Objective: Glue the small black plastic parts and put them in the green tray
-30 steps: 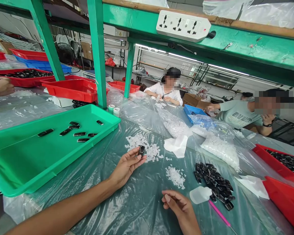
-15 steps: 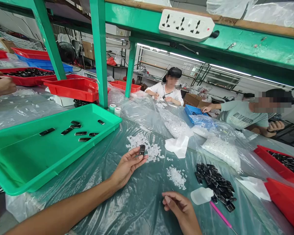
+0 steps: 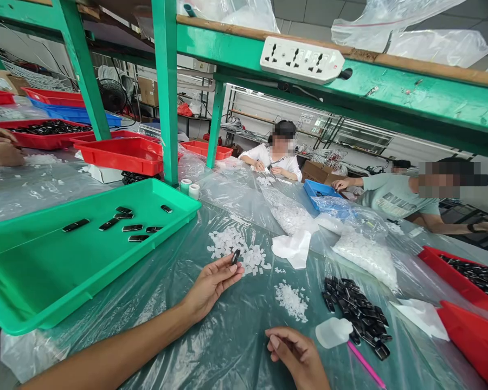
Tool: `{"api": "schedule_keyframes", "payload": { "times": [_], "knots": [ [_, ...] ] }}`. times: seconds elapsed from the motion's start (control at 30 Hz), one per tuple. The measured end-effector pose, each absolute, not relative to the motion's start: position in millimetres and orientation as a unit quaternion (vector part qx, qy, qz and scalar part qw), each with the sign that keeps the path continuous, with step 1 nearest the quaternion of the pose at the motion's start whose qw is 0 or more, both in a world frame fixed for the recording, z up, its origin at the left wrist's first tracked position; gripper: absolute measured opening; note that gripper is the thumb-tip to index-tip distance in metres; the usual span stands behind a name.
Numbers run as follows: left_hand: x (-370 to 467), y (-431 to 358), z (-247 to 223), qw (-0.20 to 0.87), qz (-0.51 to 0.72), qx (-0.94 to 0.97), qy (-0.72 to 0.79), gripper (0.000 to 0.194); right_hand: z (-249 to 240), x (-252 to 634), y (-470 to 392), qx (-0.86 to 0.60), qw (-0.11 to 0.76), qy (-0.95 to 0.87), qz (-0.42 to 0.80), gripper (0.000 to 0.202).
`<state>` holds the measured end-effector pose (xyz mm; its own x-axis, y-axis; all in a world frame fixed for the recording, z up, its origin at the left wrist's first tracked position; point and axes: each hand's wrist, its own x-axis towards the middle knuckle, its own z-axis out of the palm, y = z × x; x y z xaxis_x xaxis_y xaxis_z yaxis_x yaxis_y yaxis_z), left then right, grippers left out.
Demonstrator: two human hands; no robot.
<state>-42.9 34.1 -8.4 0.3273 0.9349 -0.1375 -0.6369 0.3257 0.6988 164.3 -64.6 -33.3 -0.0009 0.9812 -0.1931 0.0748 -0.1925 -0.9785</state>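
My left hand (image 3: 209, 284) pinches a small glossy black plastic casing (image 3: 236, 257) between thumb and fingers, above a pile of white translucent pieces (image 3: 228, 242). Low in the view, my right hand (image 3: 295, 352) is held just over the plastic sheet, thumb against curled fingers; whether anything tiny is between them is hidden. Beside it are a white squeeze bottle (image 3: 333, 329), a pink-handled tool (image 3: 365, 364) and a heap of similar black casings (image 3: 358, 311). A smaller heap of tiny white pieces (image 3: 291, 300) lies between my hands.
At left a green tray (image 3: 85, 260) holds several black casings. Red trays (image 3: 469, 346) stand at right. White cloth (image 3: 293, 248) and a bag of white pieces (image 3: 366, 259) lie farther back. A green frame (image 3: 165, 92) rises ahead. Co-workers sit across the table.
The black casing in my left hand has turned, now showing a narrower side. My right hand has barely moved. A co-worker at right has stretched an arm outward.
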Motion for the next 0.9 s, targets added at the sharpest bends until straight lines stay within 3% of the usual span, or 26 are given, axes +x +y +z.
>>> {"api": "schedule_keyframes", "payload": {
  "times": [0.37,0.57,0.67,0.8,0.9],
  "knots": [
    [-45,33,-4,0.742,0.481,0.379,0.273,0.025,-34,166,-65,-0.563,0.418,-0.474,0.533,0.031],
    [-47,29,-1,0.647,0.461,0.515,0.322,0.052,-41,165,-68,-0.555,0.438,-0.481,0.518,0.031],
    [-58,26,11,0.527,0.415,0.652,0.352,0.041,-46,165,-69,-0.559,0.452,-0.485,0.498,0.032],
    [-85,23,24,0.239,0.312,0.779,0.489,0.032,-50,168,-70,-0.553,0.423,-0.532,0.482,0.033],
    [-107,22,19,0.158,0.296,0.754,0.565,0.035,-49,171,-69,-0.535,0.381,-0.603,0.452,0.031]
  ]
}}
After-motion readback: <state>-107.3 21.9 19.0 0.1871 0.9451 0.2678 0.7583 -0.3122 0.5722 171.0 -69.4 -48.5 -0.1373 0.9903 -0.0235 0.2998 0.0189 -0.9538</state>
